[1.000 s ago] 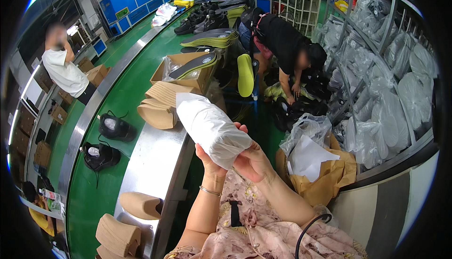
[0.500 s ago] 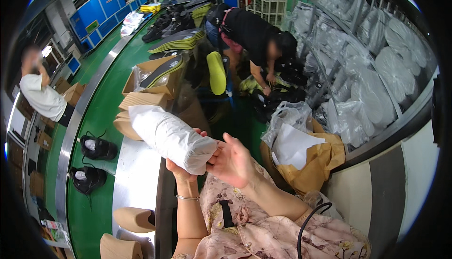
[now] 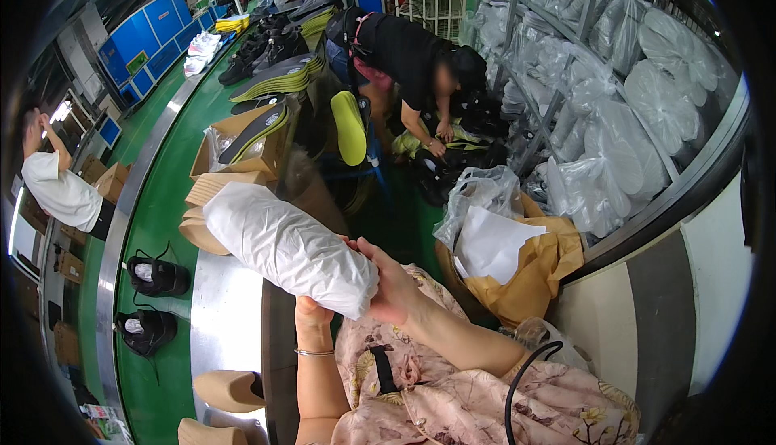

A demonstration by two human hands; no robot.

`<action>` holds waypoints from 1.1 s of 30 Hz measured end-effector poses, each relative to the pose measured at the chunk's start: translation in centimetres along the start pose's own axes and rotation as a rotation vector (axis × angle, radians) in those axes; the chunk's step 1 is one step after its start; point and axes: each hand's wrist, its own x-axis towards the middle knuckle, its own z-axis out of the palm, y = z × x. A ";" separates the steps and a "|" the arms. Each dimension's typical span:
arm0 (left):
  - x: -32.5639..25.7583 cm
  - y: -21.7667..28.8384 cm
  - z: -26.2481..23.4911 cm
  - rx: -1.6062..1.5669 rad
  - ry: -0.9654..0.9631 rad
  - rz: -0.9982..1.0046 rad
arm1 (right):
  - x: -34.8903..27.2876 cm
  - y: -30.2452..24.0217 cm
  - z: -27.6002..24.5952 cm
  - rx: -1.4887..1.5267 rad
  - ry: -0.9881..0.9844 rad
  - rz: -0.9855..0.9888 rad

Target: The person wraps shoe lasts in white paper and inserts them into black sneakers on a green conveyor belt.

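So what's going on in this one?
The person's left hand holds a white-wrapped bundle up in front of the body, with the right hand against its near end. Two black shoes sit on the green surface to the left. Farther off, a co-worker in black bends over a dark pile.

Near the centre of the frame, left fingers and right fingers hold a white wrapped bundle. Two black shoes rest on a green surface at left; a tan curved piece lies on the metal worktop, lower left. A person in black bends at upper centre. White sheets top a brown paper bag, right of centre.
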 end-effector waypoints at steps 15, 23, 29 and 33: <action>-0.8 -1.3 -2.5 -0.120 0.200 0.018 | 1.8 -0.7 -3.9 -0.382 0.211 -0.090; -0.9 -2.6 -1.3 -0.069 0.362 -0.003 | 0.0 1.0 -2.0 -1.459 -0.111 -0.785; -2.5 -1.2 -3.9 -0.089 0.537 0.223 | 1.1 1.5 -1.5 -1.685 0.017 -0.884; -5.2 5.2 -2.6 1.518 0.771 0.555 | 1.5 -0.5 0.1 -2.354 -0.323 -1.167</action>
